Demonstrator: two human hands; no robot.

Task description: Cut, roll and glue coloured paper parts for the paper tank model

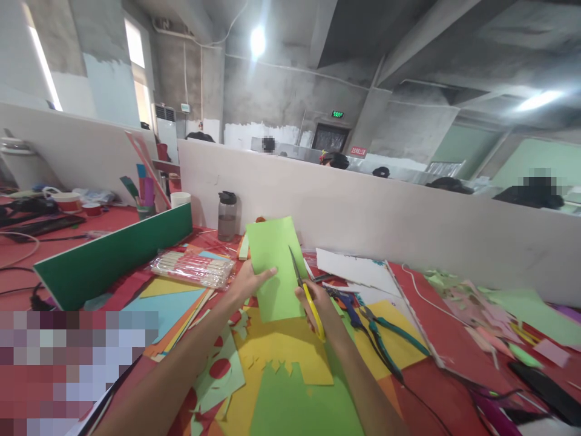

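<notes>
My left hand [253, 280] grips a light green sheet of paper [276, 242] by its left side, the thumb lying across the front. Yellow-handled scissors [312, 306] are in my right hand [318, 298], with the fingers closed around the handles. Their dark blades point up and overlap the right part of the sheet; whether they are cutting into it I cannot tell. Below both hands lie a yellow sheet [290, 342] with a jagged cut edge and a larger green sheet [299, 406]. A pale green sheet with round holes [233, 363] is by my left forearm.
Pliers with teal handles [394, 330] lie right of my right hand. A plastic-wrapped pack of sticks [193, 268] and a green board [118, 257] are on the left. A water bottle [227, 217] stands before the white partition [385, 212]. Paper scraps [481, 309] cover the right side.
</notes>
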